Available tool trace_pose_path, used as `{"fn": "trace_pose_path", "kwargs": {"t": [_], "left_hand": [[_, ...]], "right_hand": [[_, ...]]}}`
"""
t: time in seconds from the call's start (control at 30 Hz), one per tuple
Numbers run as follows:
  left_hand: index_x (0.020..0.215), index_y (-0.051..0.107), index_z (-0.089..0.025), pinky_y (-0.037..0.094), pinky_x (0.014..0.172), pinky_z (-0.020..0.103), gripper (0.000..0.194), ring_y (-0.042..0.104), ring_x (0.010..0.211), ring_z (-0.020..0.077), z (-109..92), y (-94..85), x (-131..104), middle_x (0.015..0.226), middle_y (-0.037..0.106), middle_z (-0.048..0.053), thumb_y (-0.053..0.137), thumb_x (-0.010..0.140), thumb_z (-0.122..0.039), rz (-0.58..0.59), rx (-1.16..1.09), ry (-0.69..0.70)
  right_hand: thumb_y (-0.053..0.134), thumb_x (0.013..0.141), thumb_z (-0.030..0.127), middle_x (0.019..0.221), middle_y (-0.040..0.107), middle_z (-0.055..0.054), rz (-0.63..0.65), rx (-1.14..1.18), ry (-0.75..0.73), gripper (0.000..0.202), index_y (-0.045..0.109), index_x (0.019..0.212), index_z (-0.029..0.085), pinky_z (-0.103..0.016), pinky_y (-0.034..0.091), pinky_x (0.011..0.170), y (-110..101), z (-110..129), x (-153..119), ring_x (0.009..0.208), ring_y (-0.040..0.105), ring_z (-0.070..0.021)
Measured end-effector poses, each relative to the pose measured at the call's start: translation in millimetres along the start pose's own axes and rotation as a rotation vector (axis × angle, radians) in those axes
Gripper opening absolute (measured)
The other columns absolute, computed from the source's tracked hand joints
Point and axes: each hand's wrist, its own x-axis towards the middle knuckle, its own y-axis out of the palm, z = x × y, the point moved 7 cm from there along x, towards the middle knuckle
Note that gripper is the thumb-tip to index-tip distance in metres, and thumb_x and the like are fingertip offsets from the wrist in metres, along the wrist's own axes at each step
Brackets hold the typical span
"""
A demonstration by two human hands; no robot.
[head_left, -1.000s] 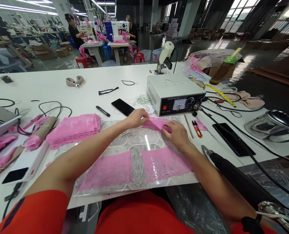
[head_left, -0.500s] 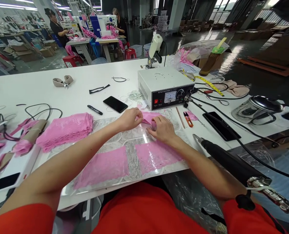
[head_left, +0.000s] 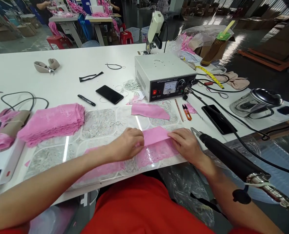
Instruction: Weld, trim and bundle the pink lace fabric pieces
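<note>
A small pink fabric piece [head_left: 155,136] is stretched between my two hands, just above the front of the clear-covered mat. My left hand [head_left: 128,143] pinches its left end, and my right hand [head_left: 185,143] pinches the right end. Below it lies a pink lace panel [head_left: 150,156], partly covered by the held piece. Another pink lace panel [head_left: 105,170] lies to the left, mostly behind my left forearm. Farther back on the mat rests a loose pink fabric strip [head_left: 150,110]. To the left sits a stack of pink lace pieces [head_left: 54,122].
Behind the mat stands a grey power box [head_left: 166,76] with a cable to a black handheld tool [head_left: 232,156] at right. Orange snips [head_left: 186,112], a phone [head_left: 109,94], a marker [head_left: 86,100], a second phone [head_left: 219,120] and a glass jar [head_left: 255,102] lie around.
Both hands have come nearer to me with a pink fabric piece held between them, now over the right lace panel. A pink strip lies uncovered behind. The view has tilted down.
</note>
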Motion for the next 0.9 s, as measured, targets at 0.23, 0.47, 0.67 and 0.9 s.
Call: {"fn": "trace_pose_path", "kwargs": {"t": [0.23, 0.47, 0.67, 0.9], "left_hand": [[0.074, 0.059, -0.016, 0.034, 0.085, 0.032, 0.015, 0.054, 0.085, 0.0158, -19, 36.6, -4, 0.089, 0.060, 0.005, 0.049, 0.085, -0.013, 0.096, 0.012, 0.017], [0.074, 0.059, -0.016, 0.031, 0.087, 0.031, 0.016, 0.053, 0.084, 0.0149, -14, 39.0, -3, 0.090, 0.058, 0.004, 0.048, 0.086, -0.014, 0.153, 0.038, 0.018], [0.075, 0.061, -0.016, 0.030, 0.089, 0.033, 0.016, 0.053, 0.087, 0.0161, -14, 37.8, -4, 0.091, 0.059, 0.004, 0.050, 0.086, -0.014, 0.173, 0.011, 0.012], [0.075, 0.063, -0.016, 0.034, 0.087, 0.033, 0.016, 0.054, 0.085, 0.0161, -21, 37.3, 7, 0.089, 0.059, 0.004, 0.056, 0.086, -0.024, 0.207, -0.011, 0.001]], "right_hand": [[0.052, 0.086, 0.010, 0.090, 0.065, -0.008, 0.084, 0.062, 0.091, 0.017, 0.063, 0.096, 0.018, -0.037, 0.048, 0.075, -4, -5, -28, 0.086, 0.058, -0.0208], [0.050, 0.087, 0.010, 0.096, 0.063, -0.008, 0.072, 0.182, 0.192, 0.022, 0.064, 0.101, 0.020, -0.039, 0.050, 0.081, -10, -14, -40, 0.093, 0.057, -0.0206], [0.052, 0.086, 0.009, 0.095, 0.062, -0.009, 0.029, 0.195, 0.225, 0.022, 0.062, 0.102, 0.019, -0.038, 0.050, 0.081, -19, -15, -47, 0.091, 0.057, -0.0202], [0.053, 0.086, 0.009, 0.096, 0.062, -0.009, 0.002, 0.209, 0.249, 0.021, 0.063, 0.101, 0.020, -0.039, 0.050, 0.082, -20, -17, -52, 0.093, 0.058, -0.0205]]}}
